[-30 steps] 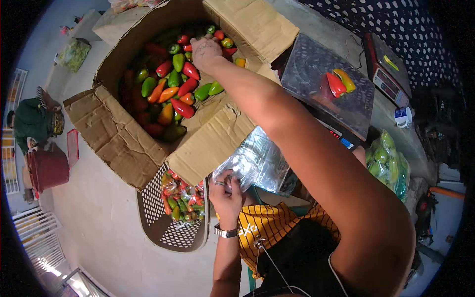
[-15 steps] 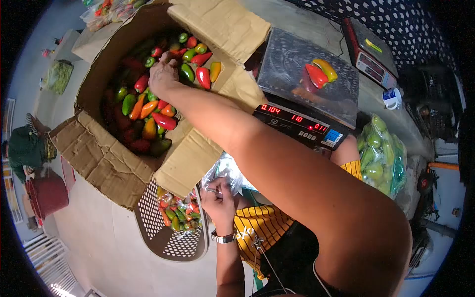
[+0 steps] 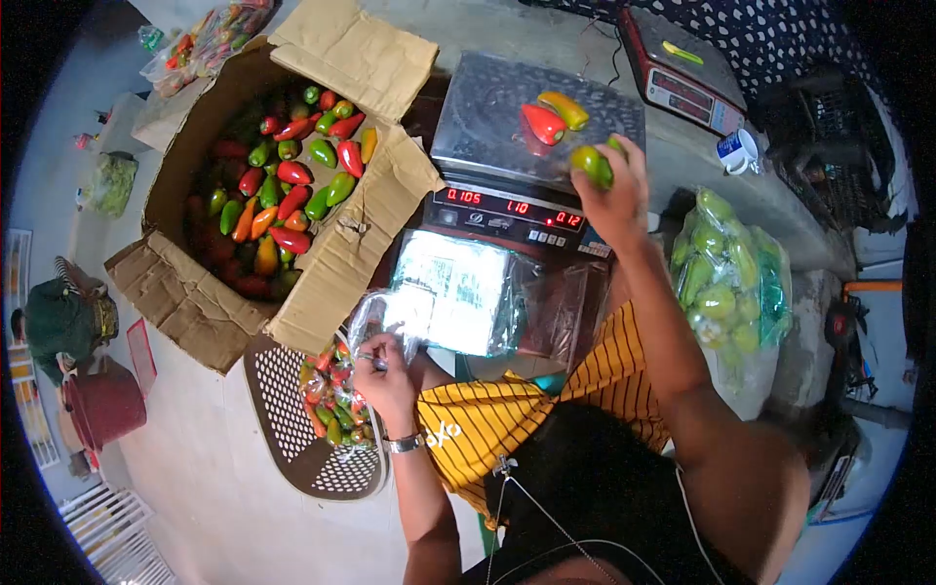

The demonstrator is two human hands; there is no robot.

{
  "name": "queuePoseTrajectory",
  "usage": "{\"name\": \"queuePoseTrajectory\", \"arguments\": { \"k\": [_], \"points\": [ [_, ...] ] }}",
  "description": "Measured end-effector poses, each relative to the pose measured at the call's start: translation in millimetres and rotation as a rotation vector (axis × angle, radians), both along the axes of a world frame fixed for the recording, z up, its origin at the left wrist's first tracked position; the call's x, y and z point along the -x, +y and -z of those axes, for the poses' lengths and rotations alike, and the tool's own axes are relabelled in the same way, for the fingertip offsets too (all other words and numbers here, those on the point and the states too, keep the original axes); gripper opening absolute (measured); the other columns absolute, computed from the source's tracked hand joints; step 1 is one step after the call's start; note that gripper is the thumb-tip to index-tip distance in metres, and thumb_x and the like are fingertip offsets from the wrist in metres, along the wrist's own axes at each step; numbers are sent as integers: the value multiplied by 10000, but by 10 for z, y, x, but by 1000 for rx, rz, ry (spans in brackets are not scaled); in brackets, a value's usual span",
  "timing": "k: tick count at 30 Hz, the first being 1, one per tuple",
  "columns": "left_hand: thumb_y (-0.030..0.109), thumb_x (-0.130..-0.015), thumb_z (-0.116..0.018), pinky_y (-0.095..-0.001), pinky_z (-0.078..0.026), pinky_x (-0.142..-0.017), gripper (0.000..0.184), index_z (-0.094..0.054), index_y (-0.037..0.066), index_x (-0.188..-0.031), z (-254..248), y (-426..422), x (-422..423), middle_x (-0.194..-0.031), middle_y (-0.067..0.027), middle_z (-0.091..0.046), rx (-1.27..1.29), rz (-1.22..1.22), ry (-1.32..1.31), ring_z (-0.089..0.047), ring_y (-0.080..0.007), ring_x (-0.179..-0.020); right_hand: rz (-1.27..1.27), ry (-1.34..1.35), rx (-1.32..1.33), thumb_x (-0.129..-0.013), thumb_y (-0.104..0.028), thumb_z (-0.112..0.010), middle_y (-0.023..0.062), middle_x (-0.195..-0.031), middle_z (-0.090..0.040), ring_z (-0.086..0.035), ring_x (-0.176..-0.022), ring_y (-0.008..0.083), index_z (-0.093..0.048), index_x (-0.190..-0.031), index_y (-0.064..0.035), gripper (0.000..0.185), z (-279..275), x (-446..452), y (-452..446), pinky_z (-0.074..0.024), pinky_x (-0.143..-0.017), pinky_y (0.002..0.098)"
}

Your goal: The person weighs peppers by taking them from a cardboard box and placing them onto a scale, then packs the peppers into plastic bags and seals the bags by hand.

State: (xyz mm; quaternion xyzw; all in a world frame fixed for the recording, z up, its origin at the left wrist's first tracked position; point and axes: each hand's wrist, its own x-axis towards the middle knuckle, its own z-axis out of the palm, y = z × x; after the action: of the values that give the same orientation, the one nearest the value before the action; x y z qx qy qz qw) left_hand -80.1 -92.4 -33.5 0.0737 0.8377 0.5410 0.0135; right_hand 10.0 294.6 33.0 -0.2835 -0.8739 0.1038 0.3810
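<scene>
My right hand (image 3: pixel 619 200) is closed around green peppers (image 3: pixel 592 167), just off the front right edge of the digital scale (image 3: pixel 487 127). A red pepper (image 3: pixel 543 124) and a yellow-orange pepper (image 3: pixel 565 109) lie on the scale's metal plate, and its red digits read 0.105, 1.10 and 0.12. Fingers closed, my left hand (image 3: pixel 383 375) pinches a clear plastic bag (image 3: pixel 370 314) in front of the cardboard box. That open box (image 3: pixel 375 210) holds many red, green and orange peppers (image 3: pixel 292 173).
Below the box stands a perforated basket (image 3: pixel 292 429) with bagged peppers. A stack of clear plastic bags (image 3: pixel 458 292) lies before the scale. To the right are a bag of green vegetables (image 3: pixel 720 273), a white mug (image 3: pixel 738 151) and a second scale (image 3: pixel 682 93).
My right hand has left the box and swung right to the scale, now holding green peppers. The last digits went from 0.104 to 0.105 and 0.11 to 0.12. The view has shifted.
</scene>
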Motion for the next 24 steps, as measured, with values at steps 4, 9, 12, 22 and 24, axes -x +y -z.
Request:
{"name": "queuePoseTrajectory", "arguments": {
  "k": [4, 9, 12, 22, 24],
  "points": [
    [15, -918, -674, -274, -464, -658, 46, -706, -6, -944, -9, 45, 38, -773, -35, -652, 19, 16, 3, -544, -116, -698, -141, -38, 4, -770, -203, -798, 293, -1372, -508, -585, -1203, 463, -651, -1139, -17, 439, -145, -159, 218, -515, -977, 527],
    [37, -920, -688, -274, -462, -658, 60, -702, -7, -958, 18, 41, 20, -791, -30, -648, 31, 9, 33, -543, -114, -698, -86, -143, -27, -765, -273, -781, 265, -1376, -520, -595, -1188, 449, -673, -1141, -56, 448, -16, 8, 275, -530, -952, 539],
    [35, -914, -696, -267, -465, -677, 67, -714, 5, -972, 35, 9, 12, -816, -16, -666, 49, -2, -4, -552, -101, -724, -43, -219, -46, -779, -329, -769, 252, -1395, -514, -597, -1190, 436, -666, -1177, -72, 485, 42, 24, 318, -531, -953, 534],
    [35, -911, -688, -276, -475, -673, 71, -716, 12, -971, 15, -1, 2, -812, -31, -681, 58, 37, 30, -579, -109, -729, -115, -180, 11, -817, -398, -796, 270, -1460, -468, -525, -1273, 470, -594, -1374, -131, 649, 25, -94, 271, -426, -1085, 535],
    [25, -904, -702, -279, -485, -734, 77, -715, 8, -978, 10, -11, 4, -873, -33, -692, 74, 44, 3, -591, -122, -798, -147, -153, 9, -810, -397, -809, 270, -1467, -463, -513, -1287, 467, -579, -1399, -137, 684, -2, -122, 270, -420, -1092, 532]
  ]
}}
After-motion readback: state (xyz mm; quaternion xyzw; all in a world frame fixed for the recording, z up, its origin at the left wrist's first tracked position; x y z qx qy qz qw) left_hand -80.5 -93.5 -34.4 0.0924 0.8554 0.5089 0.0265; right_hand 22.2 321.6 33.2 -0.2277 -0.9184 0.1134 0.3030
